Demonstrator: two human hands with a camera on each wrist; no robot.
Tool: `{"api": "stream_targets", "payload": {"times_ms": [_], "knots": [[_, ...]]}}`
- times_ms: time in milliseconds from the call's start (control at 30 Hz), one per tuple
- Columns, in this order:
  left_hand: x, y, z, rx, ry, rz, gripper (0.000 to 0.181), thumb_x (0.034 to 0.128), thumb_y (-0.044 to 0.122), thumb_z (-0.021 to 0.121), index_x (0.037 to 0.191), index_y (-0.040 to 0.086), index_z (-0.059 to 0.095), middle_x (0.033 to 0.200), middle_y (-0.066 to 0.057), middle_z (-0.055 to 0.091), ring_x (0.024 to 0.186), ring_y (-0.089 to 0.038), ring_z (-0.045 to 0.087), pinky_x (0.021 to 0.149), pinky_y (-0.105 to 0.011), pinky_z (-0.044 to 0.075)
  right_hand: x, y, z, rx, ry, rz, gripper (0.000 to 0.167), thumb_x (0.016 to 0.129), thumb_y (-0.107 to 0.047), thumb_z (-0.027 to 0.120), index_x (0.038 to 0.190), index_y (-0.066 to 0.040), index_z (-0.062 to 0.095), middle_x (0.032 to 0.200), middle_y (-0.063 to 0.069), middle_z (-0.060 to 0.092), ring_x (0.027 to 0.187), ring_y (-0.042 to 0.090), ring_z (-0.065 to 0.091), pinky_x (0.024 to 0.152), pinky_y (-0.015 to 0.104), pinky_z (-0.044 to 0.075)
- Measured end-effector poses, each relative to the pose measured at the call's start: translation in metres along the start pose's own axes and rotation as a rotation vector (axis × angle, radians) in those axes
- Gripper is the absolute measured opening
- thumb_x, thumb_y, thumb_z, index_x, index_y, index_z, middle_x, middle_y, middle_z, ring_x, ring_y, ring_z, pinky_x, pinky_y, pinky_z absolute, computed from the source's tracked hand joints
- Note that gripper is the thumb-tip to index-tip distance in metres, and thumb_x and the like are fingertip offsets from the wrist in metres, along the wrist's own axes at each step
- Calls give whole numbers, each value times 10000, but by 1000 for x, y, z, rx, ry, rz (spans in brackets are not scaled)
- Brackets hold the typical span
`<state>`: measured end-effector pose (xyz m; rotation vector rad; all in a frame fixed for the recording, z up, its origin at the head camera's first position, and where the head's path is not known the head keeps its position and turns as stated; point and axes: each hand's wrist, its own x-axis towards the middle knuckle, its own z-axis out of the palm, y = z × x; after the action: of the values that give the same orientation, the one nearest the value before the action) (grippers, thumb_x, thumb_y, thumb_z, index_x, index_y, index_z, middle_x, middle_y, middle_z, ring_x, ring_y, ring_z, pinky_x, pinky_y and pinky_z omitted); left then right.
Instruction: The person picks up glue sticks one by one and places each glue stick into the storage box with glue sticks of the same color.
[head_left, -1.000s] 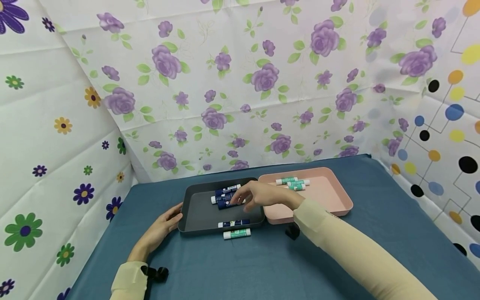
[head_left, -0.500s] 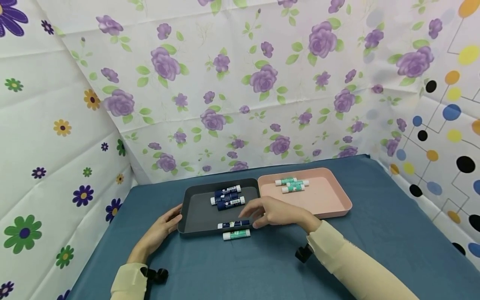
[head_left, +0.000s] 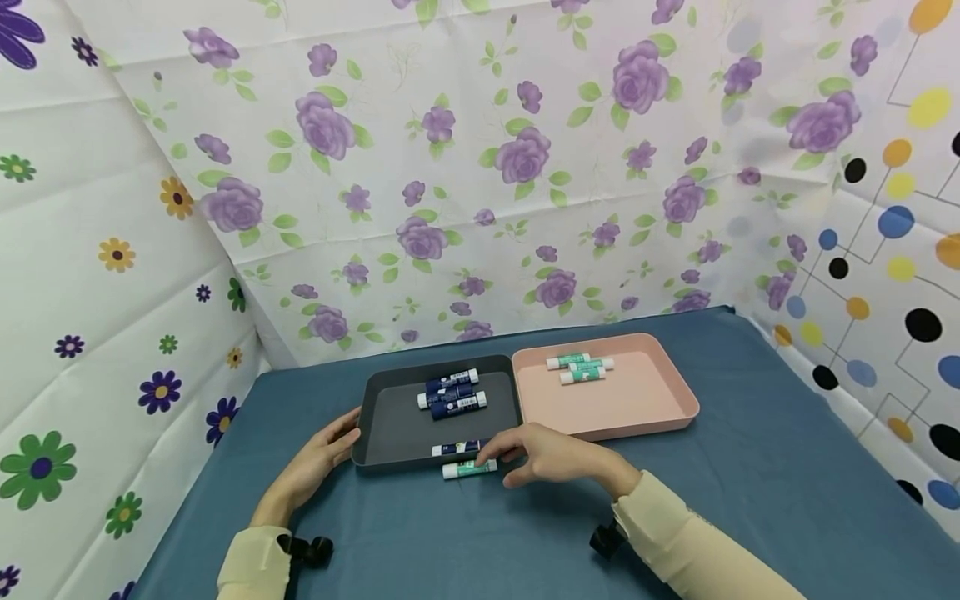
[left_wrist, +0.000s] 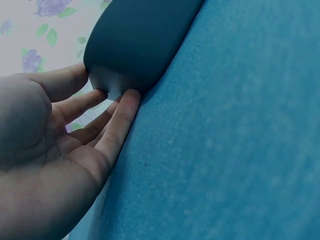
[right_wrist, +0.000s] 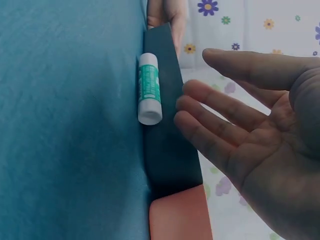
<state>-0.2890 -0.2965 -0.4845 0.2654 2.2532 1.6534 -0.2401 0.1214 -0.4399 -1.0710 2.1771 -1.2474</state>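
Note:
A dark grey tray [head_left: 390,437] holds several navy glue sticks [head_left: 459,405], three grouped at the back and one by the front wall. On the blue cloth just in front lies a green-and-white glue stick [head_left: 459,470], also seen as the green glue stick [right_wrist: 149,89] in the right wrist view. My right hand [head_left: 551,454] hovers over its right end, thumb and fingers apart, holding nothing; the right wrist view shows the hand [right_wrist: 255,120] clear of it. With straight fingertips my left hand [left_wrist: 65,130] touches the tray's left end [left_wrist: 135,55].
Against the grey tray's right side stands a pink tray [head_left: 637,408] with three green-and-white glue sticks [head_left: 582,376] inside. Blue cloth [head_left: 450,542] covers the table. Flower-patterned sheets [head_left: 450,167] rise behind and at the sides.
My right hand has come from above the navy glue sticks in the grey tray forward and down to the green glue stick in front. The left hand keeps its place at the tray.

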Motion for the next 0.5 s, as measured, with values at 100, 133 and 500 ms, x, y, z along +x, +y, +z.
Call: {"api": "stream_targets", "payload": {"times_ms": [100,133,500], "knots": [[0,0,0,0,1,-4,652,1137,339,461,1685,137,171,1683,-207,211,1554,-411,204,1254,-607,199,-1,3,5,-11,0,16,423,953,0,727,1346,-157,703,1435,16,631,1348,165,561,1123,394,480],[0,0,0,1,0,-6,654,1136,342,461,1685,138,171,1682,-206,212,1554,-410,205,1254,-606,199,-1,3,7,-19,-3,25,422,957,-11,729,1349,-163,702,1456,22,618,1362,144,546,1127,383,475],[-1,2,0,4,-2,-4,651,1138,340,458,1686,142,169,1677,-205,217,1554,-410,200,1252,-611,200,-1,2,15,-116,-13,83,399,956,-73,758,1334,-189,712,1462,-17,609,1361,102,534,1130,337,466]]}}
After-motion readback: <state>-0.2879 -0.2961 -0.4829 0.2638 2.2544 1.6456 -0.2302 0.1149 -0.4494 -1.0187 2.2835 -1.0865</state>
